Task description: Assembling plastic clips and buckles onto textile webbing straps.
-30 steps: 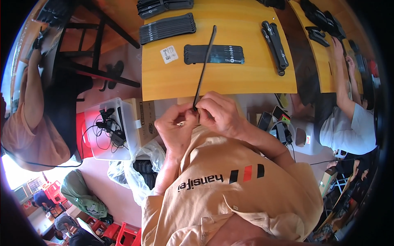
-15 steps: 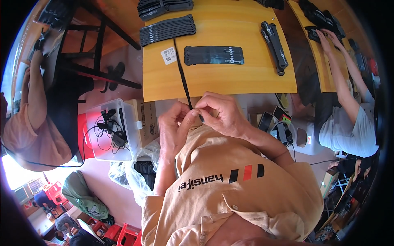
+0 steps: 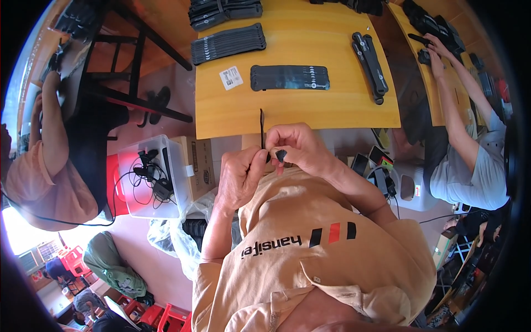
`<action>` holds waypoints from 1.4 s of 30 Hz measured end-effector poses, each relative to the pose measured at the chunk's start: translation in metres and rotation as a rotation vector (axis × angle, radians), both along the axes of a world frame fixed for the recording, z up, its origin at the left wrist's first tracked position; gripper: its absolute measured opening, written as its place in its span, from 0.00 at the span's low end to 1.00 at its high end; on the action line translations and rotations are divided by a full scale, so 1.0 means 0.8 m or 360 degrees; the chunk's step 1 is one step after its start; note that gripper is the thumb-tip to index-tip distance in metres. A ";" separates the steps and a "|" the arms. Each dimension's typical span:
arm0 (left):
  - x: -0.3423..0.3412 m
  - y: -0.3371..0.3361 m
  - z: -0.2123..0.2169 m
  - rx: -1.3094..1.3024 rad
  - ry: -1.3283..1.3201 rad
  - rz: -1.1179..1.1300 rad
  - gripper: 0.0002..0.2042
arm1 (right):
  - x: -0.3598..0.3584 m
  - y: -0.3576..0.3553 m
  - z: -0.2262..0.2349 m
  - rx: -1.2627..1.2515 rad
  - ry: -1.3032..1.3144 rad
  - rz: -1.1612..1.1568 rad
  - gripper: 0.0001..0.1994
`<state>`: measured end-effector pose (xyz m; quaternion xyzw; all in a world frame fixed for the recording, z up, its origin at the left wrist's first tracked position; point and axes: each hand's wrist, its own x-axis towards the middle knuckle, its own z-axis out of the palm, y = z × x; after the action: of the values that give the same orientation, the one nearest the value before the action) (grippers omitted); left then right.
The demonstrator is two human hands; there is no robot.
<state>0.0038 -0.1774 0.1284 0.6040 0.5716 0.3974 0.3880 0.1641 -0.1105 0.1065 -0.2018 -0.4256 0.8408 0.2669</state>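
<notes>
Now less black strap [image 3: 262,128] protruding, left hand [image 3: 239,176] pinching it, right hand [image 3: 304,149] likewise

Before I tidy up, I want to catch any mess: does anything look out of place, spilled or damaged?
The black cables in the clear bin look odd: they lie tangled, and one seems to trail out on the left. I see no spill or obvious damage.

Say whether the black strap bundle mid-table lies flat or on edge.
Flat: the black strap bundle shows its broad, printed face upward.
</notes>
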 end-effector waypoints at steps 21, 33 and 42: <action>0.025 -0.009 0.008 0.0090 -0.0573 0.0221 0.19 | -0.014 -0.029 0.000 0.0517 0.0125 -0.0271 0.09; 0.023 0.006 -0.013 -0.0270 -0.0655 0.0213 0.19 | -0.012 -0.015 -0.018 0.0021 -0.0068 -0.0295 0.08; 0.030 0.004 -0.018 -0.0258 -0.0633 0.0322 0.18 | -0.020 -0.017 -0.021 0.0717 -0.0381 -0.0455 0.12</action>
<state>0.0277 -0.1739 0.1139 0.4205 0.5715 0.4982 0.4984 0.1483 -0.1243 0.0895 -0.2930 -0.5973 0.6491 0.3688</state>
